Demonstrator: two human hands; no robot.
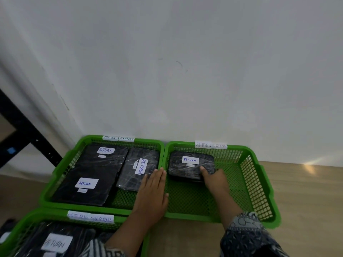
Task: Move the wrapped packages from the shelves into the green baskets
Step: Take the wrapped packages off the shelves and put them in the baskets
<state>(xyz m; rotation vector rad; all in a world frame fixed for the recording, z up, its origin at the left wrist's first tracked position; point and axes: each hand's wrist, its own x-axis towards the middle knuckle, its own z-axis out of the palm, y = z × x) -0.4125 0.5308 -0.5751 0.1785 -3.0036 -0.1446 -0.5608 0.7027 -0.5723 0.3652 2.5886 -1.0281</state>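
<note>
From the head view I see three green baskets on a pale wooden floor against a white wall; the right basket [259, 182] holds a single wrapped package [189, 166], black under clear film, lying flat in its far left corner with a white label reading RETURN on top; my right hand [215, 179] is closed on the near right corner of that package, thumb on its top face and the other fingers hidden beneath or behind the edge, so I read it as grasping the package. My left hand [153, 191] lies flat and released, fingers straight and together, across the rims where the two far baskets meet, its fingertips touching the near edge of a package in the left basket [55, 175]; that basket carries three wrapped packages, a large one [83, 186] nearest me on the left, another [105, 154] beyond it, and a third [139, 168] on the right with its RETURN label turned sideways. Paper tags [118, 138] reading RETURN and OVERDUE sit on the far rims of both far baskets; a third basket [27, 225] at the lower left, closest to me, also holds wrapped packages, partly out of view. A black shelf frame [24, 130] stands at the left edge; both my sleeves show a dark patterned fabric.
</note>
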